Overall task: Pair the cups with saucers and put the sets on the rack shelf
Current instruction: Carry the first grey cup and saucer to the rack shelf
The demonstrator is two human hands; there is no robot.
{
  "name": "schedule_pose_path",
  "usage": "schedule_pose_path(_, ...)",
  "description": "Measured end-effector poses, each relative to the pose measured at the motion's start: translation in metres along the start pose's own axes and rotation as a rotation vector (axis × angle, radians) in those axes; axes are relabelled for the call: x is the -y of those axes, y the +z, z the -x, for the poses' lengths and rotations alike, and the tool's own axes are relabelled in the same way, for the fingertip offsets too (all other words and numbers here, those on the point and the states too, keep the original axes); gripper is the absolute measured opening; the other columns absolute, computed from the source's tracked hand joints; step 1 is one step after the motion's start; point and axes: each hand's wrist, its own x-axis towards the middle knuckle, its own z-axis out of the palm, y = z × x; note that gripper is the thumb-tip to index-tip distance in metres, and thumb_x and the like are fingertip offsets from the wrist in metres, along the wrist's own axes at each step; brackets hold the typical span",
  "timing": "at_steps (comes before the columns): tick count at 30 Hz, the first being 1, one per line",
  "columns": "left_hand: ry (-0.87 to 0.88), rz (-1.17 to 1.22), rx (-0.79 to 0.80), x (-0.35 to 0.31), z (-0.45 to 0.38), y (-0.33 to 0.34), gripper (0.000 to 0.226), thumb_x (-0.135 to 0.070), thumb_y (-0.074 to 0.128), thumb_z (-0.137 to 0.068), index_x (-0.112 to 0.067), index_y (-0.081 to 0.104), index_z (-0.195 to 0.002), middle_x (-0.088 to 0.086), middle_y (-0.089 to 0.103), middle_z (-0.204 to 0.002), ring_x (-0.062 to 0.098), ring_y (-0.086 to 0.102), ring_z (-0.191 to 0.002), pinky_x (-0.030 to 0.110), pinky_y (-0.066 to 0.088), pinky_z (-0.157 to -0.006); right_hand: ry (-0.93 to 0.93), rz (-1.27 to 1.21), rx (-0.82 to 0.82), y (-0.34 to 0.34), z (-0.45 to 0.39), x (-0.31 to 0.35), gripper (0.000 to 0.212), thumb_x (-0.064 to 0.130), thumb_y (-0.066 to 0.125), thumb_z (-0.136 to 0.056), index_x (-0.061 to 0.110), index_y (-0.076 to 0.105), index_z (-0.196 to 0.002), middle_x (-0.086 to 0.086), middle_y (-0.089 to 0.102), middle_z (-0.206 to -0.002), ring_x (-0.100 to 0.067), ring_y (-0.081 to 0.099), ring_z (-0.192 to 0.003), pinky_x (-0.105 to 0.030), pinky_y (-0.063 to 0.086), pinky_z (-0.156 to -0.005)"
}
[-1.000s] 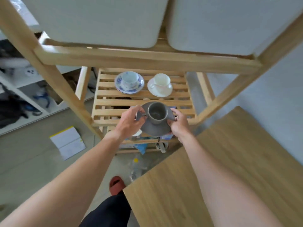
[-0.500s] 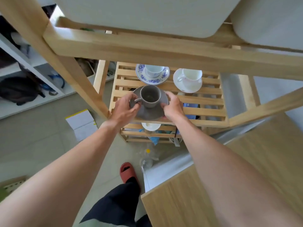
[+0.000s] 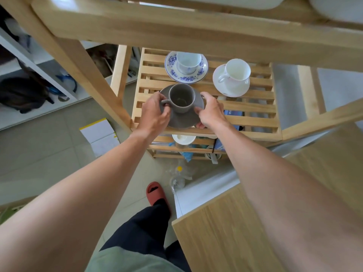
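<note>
You are leaning under the top beam of a slatted wooden rack point(image 3: 206, 114), and its middle shelf lies directly beneath your fingers. Nearest you, below your right forearm, is the corner of a wood-grain table point(image 3: 225, 238). On the shelf, the grey saucer point(image 3: 182, 119) sits between your two hands, toward the front edge of the slats; whether it rests fully on them or is just above them cannot be told. Your left hand point(image 3: 155, 112) closes on the saucer's left rim, its fingers curled against the edge right where the handle of the grey cup point(image 3: 181, 99) points, and the thumb lies beside that handle. Your right hand point(image 3: 211, 111) grips the right rim, thumb on top just beside the cup's base and the other fingers tucked under the edge. The grey cup stands upright in the saucer's middle, between your thumbs. Beyond your fingertips, at the back of the shelf, a blue-patterned saucer point(image 3: 196, 75) carries a matching blue-and-white cup point(image 3: 188, 62), and its rim lies just past the grey saucer's far edge. Beyond and to the right of your right hand, a white saucer point(image 3: 220, 83) carries a white cup point(image 3: 236, 74) with its handle turned left. Under your wrists, on the floor, are a notebook point(image 3: 100, 136) and your red slipper point(image 3: 157, 193).
</note>
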Motion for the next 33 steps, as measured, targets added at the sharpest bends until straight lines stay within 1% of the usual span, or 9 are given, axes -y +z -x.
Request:
schedule_pose_path(3,-0.035,-0.006,-0.016,-0.002,0.001,0.006,0.005,-0.013,0.053,-0.092,-0.011,0.055,-0.095,0.002,0.059,-0.095,0.016,0.054,-0.087,0.012,0.038,-0.064,0.005,-0.002,-0.017,-0.001,0.003,0.0,0.05,0.013,0.064,-0.097,0.02,0.047,-0.143,-0.004,0.044,-0.123,-0.033,0.06,-0.109,-0.031,0.062,-0.053)
schedule_pose_path(7,-0.059,-0.045,-0.023,-0.004,0.001,0.007,0.009,-0.017,0.052,-0.091,-0.016,0.055,-0.099,0.001,0.058,-0.1,0.02,0.055,-0.097,0.03,0.046,-0.077,0.099,-0.09,-0.063,0.002,0.008,0.0,0.05,0.013,0.064,-0.096,0.017,0.043,-0.142,-0.012,0.047,-0.138,-0.034,0.058,-0.115,-0.025,0.057,-0.046)
schedule_pose_path(12,-0.035,-0.109,0.016,-0.002,0.008,0.002,0.032,-0.024,0.05,-0.088,-0.018,0.052,-0.12,0.006,0.06,-0.119,0.025,0.053,-0.113,0.038,0.047,-0.092,0.101,-0.025,-0.106,0.004,0.017,-0.005,0.052,0.01,0.06,-0.096,0.015,0.035,-0.141,-0.014,0.046,-0.14,-0.022,0.052,-0.105,-0.027,0.054,-0.064)
schedule_pose_path(15,-0.027,-0.213,0.026,-0.002,0.017,0.0,0.052,-0.028,0.048,-0.088,-0.019,0.042,-0.139,0.014,0.047,-0.144,0.033,0.041,-0.133,0.05,0.037,-0.107,0.047,0.121,-0.146,0.003,0.03,-0.008,0.052,0.017,0.056,-0.099,0.015,0.033,-0.145,-0.015,0.043,-0.143,-0.028,0.052,-0.121,-0.033,0.044,-0.079)
schedule_pose_path(17,-0.002,-0.29,0.028,-0.003,0.025,-0.001,0.062,-0.035,0.05,-0.091,-0.02,0.032,-0.149,0.016,0.027,-0.159,0.032,0.027,-0.145,0.051,0.027,-0.115,-0.03,0.262,-0.184,0.0,0.041,-0.014,0.051,0.023,0.053,-0.1,0.015,0.033,-0.146,-0.017,0.043,-0.143,-0.033,0.048,-0.128,-0.04,0.046,-0.089)
schedule_pose_path(19,0.055,-0.361,0.011,-0.005,0.035,-0.003,0.067,-0.041,0.048,-0.093,-0.019,0.025,-0.153,0.016,0.017,-0.163,0.03,0.019,-0.149,0.049,0.021,-0.118,-0.104,0.405,-0.21,-0.005,0.052,-0.022,0.052,0.025,0.049,-0.101,0.013,0.031,-0.148,-0.019,0.04,-0.148,-0.036,0.043,-0.133,-0.047,0.043,-0.103)
schedule_pose_path(22,0.122,-0.448,-0.026,-0.008,0.055,-0.007,0.073,-0.047,0.045,-0.094,-0.014,0.02,-0.155,0.017,0.012,-0.164,0.031,0.015,-0.151,0.048,0.015,-0.12,-0.154,0.554,-0.222,-0.014,0.074,-0.032,0.061,0.028,0.044,-0.103,0.012,0.02,-0.157,-0.019,0.019,-0.164,-0.037,0.025,-0.148,-0.05,0.024,-0.118)
schedule_pose_path(28,0.214,-0.491,0.004,-0.031,0.123,-0.008,0.079,-0.053,0.046,-0.094,-0.012,0.018,-0.156,0.013,0.012,-0.164,0.027,0.013,-0.152,0.044,0.013,-0.121,-0.168,0.557,-0.284,-0.051,0.139,-0.062,0.064,0.032,0.041,-0.103,0.013,0.015,-0.159,-0.017,0.011,-0.167,-0.036,0.016,-0.152,-0.053,0.016,-0.122)
schedule_pose_path(33,0.431,-0.524,0.227,-0.074,0.191,0.026,0.084,-0.058,0.053,-0.089,-0.017,0.021,-0.155,0.011,0.014,-0.164,0.028,0.019,-0.15,0.046,0.016,-0.12,-0.026,0.476,-0.433,-0.112,0.224,-0.122,0.064,0.029,0.043,-0.102,0.013,0.019,-0.158,-0.017,0.015,-0.166,-0.036,0.021,-0.15,-0.049,0.017,-0.12)
